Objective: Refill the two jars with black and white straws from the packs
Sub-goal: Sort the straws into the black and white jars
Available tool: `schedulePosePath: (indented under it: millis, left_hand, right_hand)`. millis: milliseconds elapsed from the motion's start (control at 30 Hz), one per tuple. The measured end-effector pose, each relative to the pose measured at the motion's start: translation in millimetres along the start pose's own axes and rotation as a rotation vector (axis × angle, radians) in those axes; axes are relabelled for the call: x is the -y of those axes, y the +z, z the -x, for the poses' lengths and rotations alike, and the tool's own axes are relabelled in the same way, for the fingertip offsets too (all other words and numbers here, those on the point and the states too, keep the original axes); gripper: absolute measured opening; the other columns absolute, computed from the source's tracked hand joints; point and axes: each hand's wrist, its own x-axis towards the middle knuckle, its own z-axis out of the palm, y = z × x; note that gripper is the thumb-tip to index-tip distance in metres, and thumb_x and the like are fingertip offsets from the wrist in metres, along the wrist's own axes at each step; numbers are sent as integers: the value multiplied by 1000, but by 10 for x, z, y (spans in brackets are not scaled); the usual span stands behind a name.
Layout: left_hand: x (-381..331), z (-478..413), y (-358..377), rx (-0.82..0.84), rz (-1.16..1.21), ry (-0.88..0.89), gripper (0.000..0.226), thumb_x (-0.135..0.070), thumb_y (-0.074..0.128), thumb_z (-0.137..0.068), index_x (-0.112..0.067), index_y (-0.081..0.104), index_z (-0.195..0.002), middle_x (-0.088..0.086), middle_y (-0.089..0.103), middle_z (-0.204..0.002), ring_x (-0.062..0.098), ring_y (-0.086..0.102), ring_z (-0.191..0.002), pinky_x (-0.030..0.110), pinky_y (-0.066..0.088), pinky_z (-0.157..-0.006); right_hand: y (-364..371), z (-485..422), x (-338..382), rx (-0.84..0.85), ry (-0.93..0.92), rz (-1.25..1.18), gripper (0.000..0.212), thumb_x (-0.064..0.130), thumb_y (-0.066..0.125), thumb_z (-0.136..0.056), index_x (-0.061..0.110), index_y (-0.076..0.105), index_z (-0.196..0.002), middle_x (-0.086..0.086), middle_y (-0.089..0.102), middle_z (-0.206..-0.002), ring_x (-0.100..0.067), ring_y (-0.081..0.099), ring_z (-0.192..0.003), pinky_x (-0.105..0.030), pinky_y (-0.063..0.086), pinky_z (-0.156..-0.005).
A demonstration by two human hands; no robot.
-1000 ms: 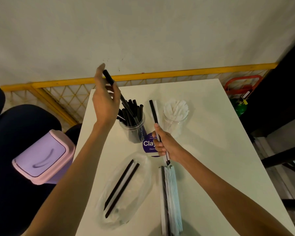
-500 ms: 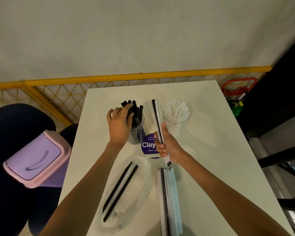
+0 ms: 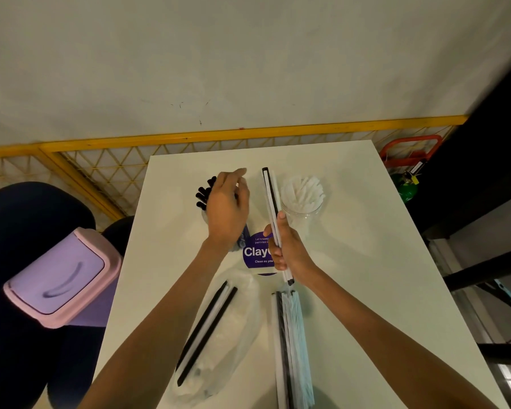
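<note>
My right hand point(image 3: 286, 249) grips mixed straws point(image 3: 270, 196) upright for sorting; left fingers point(image 3: 239, 173) hang loose over the black jar point(image 3: 204, 213).

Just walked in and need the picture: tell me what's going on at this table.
A person is sorting straws. The right grip holds a thin bunch of black and white straws above the white table. The left grip hovers, holding nothing, over the clear jar of black straws. A clear plastic pack with a few straws lies nearer.
</note>
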Motion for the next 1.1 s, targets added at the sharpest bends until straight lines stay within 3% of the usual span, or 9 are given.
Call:
schedulePosePath:
  millis: [67, 200, 400, 467, 533, 600, 667, 833, 1100]
  left_hand:
    - [-186, 17, 84, 81, 120, -152, 36, -26, 52, -95, -5, 56, -123, 9, 63, -99, 10, 55, -70, 20, 45, -68]
    - [-449, 68, 285, 281, 205, -435, 56, -45, 62, -84, -5, 49, -121, -2, 61, -91, 12, 59, -77, 29, 52, -73]
    - [-593, 78, 469, 278, 209, -402, 26, -29, 60, -90, -5, 52, -82, 4, 52, -64, 19, 49, -59, 31, 44, -59]
    - [-577, 72, 480, 299, 217, -410, 37, -27, 61, -89, -13, 40, -63, 4, 44, -55, 24, 45, -53, 35, 47, -58]
    - [-553, 71, 483, 337, 250, -427, 41, -28, 64, -87, -11, 39, -60, 18, 52, -59, 41, 55, -61, 49, 55, -64]
    - [-537, 71, 481, 383, 302, -451, 39, -29, 65, -86, 2, 49, -69, 29, 62, -75, 44, 63, -71, 54, 55, -65]
    - [-574, 53, 466, 417, 380, -497, 31, -21, 65, -87, 8, 56, -81, 29, 65, -84, 37, 65, -71, 47, 58, -66]
    - [-602, 4, 441, 495, 535, -615, 8, -9, 62, -88, -2, 61, -84, 12, 65, -79, 18, 64, -66, 21, 57, -58]
    - [-662, -152, 410, 397, 559, -590, 8, -4, 58, -89, 0, 60, -96, 11, 66, -80, 12, 67, -65, 21, 58, -60]
  right_hand:
    - [-17, 23, 17, -41, -19, 1, 54, 57, 22, -95, 16, 46, -70, 8, 33, -38, -2, 29, -31, -14, 23, -33]
    - [-61, 80, 7, -129, -131, 115, 49, 46, 21, -99, 21, 40, -62, 8, 47, -34, 2, 47, -32, -6, 29, -35]
    - [-199, 159, 70, -186, -154, 83, 44, 42, 26, -100, 20, 45, -68, 9, 47, -35, 0, 46, -31, -8, 30, -35]
    - [-250, 179, 87, -156, -120, 21, 43, 44, 28, -99, 19, 48, -71, 7, 40, -33, -1, 38, -27, -11, 26, -32]
    - [-303, 200, 89, -133, -98, -13, 45, 45, 29, -98, 14, 48, -73, 7, 36, -34, -2, 33, -27, -12, 24, -32]
    - [-347, 213, 77, -120, -103, -19, 46, 47, 30, -98, 12, 46, -73, 7, 35, -36, -1, 30, -28, -12, 23, -33]
    - [-386, 226, 68, -125, -113, -16, 46, 48, 32, -97, 12, 46, -72, 7, 35, -37, -2, 29, -29, -13, 23, -33]
    - [-489, 254, 46, -109, -130, -22, 43, 46, 36, -97, 12, 48, -72, 7, 39, -38, -4, 30, -30, -14, 24, -35]
    - [-633, 224, 53, -120, -188, -48, 34, 37, 40, -98, 13, 57, -81, -3, 60, -48, -14, 55, -36, -22, 49, -39]
